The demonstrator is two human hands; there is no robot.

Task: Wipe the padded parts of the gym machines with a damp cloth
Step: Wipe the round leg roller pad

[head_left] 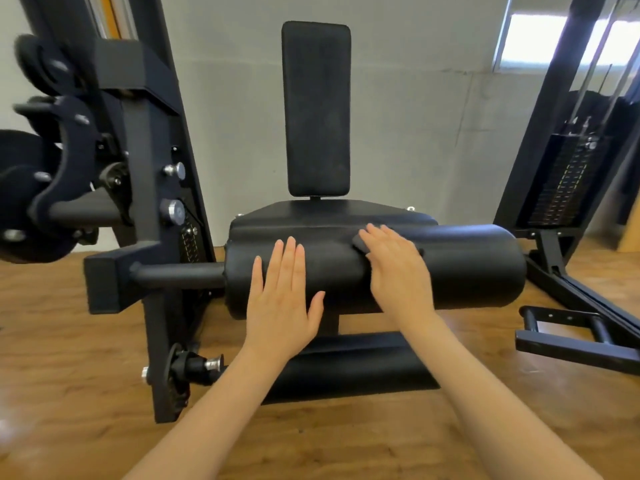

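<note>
A: Where are the 2 hands?

B: Both lie on the big black roller pad, which is in the middle, in front of the seat and the upright back pad. The left hand is flat, fingers straight, and holds nothing.

A: And the cloth?

B: The dark cloth is on top of the roller, under the right hand. That hand presses it down with straight fingers. A lower pad is nearer, by the wooden floor.

Black frame post (left) beside roller pad
</note>
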